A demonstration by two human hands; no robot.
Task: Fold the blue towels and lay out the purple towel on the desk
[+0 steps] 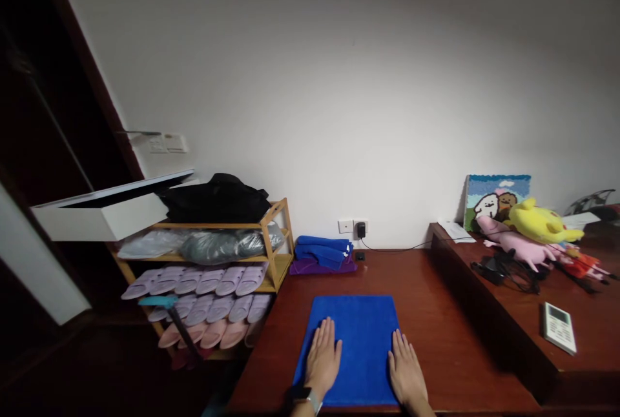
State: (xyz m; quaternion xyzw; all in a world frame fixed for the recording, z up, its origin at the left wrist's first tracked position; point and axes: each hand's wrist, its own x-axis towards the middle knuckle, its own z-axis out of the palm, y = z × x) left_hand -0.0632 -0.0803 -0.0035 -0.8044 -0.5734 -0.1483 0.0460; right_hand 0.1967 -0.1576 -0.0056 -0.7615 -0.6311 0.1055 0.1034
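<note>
A blue cloth (364,349) lies flat on the reddish-brown wooden table (450,339). On its left side rests my left hand (323,357), palm down with the fingers stretched out; a watch is on that wrist. My right hand (405,365) lies flat across the cloth's right edge, fingers extended. Neither hand grips anything. Behind the cloth, near the wall, folded blue cloths (322,252) are piled on a purple one (310,268).
Left of the table stands a wooden rack (272,255) with slippers, a black bag (217,201) and a white box (104,220). At right, a raised surface (513,304) holds plush toys (540,220), cables and a white device (558,326).
</note>
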